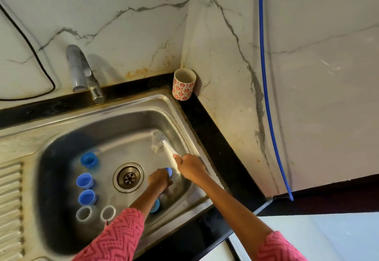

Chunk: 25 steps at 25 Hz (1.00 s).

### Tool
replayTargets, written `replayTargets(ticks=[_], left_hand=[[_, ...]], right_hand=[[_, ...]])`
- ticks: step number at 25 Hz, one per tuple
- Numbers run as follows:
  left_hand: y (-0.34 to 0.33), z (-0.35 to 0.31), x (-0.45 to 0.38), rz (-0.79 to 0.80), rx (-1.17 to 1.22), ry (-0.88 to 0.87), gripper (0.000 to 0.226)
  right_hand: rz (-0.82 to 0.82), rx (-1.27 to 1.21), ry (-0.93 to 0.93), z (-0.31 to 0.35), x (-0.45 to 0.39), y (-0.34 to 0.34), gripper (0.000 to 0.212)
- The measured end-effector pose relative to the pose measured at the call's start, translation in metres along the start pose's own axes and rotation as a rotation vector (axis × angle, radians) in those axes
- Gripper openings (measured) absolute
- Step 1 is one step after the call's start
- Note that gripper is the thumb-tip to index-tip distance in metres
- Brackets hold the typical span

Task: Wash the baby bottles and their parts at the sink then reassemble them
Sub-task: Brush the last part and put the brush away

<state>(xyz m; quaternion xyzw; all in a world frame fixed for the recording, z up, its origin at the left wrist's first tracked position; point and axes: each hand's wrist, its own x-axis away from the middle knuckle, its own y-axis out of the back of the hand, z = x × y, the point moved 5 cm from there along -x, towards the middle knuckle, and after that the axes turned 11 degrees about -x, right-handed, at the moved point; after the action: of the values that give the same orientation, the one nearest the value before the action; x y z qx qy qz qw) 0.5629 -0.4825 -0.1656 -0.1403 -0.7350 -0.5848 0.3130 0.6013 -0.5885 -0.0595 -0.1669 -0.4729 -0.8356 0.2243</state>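
The right hand (189,166) grips the handle of the brush (162,137), whose bristles point toward the far corner of the sink (61,129). The left hand (159,179) reaches low in the basin and curls round a bottle (168,171) with a blue collar. Three blue caps (86,180) and two rings (95,213) lie at the basin's left. This looks like the scrubbing step; next the brush head must be swung round and fed into the bottle mouth.

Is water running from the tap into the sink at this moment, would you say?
No, the tap shows no stream below its spout, while the right hand holds the bottle brush over the sink.
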Motion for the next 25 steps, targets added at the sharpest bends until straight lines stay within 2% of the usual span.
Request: replayTargets(ticks=[5,8,12,17,20,22,25], left_hand=[[-0.023,-0.028,-0.018,0.009,-0.181,-0.088,0.028],[-0.024,-0.03,-0.018,-0.045,-0.117,-0.062,0.024],[0.002,-0.008,-0.008,-0.147,0.232,0.033,0.022],[0.047,0.053,0.006,-0.347,0.623,0.146,0.013],[0.074,0.095,0.022,-0.446,0.857,0.213,0.026],[0.095,0.129,0.033,-0.579,1.024,0.308,0.031],[0.129,0.171,0.04,-0.709,1.338,0.362,0.023]], right_hand=[[0.023,0.014,0.04,0.004,-0.009,0.0,0.061],[0.015,0.001,0.042,0.005,-0.014,0.002,0.061],[0.021,0.029,0.054,0.012,-0.017,-0.001,0.059],[0.053,0.001,0.083,0.038,-0.017,-0.012,0.057],[0.069,0.003,0.145,0.058,-0.015,-0.017,0.055],[0.074,0.028,0.173,0.069,-0.016,-0.021,0.056],[0.075,0.043,0.186,0.085,-0.023,-0.032,0.059]])
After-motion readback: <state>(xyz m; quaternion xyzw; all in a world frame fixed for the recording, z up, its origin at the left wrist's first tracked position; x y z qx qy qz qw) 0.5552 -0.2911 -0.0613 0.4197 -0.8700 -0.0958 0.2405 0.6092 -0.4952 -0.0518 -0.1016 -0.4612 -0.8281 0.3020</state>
